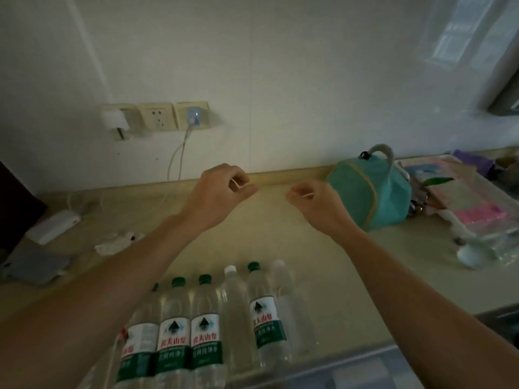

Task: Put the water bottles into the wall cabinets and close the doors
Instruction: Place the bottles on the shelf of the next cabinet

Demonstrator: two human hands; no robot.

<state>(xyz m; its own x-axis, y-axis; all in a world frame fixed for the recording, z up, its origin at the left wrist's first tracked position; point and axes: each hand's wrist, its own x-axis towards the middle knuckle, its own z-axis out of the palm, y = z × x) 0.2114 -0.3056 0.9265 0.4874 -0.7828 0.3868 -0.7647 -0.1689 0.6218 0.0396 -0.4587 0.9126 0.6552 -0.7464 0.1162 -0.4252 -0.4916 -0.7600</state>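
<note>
Several clear water bottles stand in a row at the near edge of the beige counter. Most have green caps and green-and-white labels; two have white caps and no label. Both my arms reach forward above them. My left hand and my right hand hover over the back of the counter with fingers curled and nothing in them. No wall cabinet shows in this view.
A teal bag with a grey handle sits right of my right hand. Plastic packets and papers lie at the far right. A white device, crumpled tissue and a grey phone lie left. Wall sockets hold plugged chargers.
</note>
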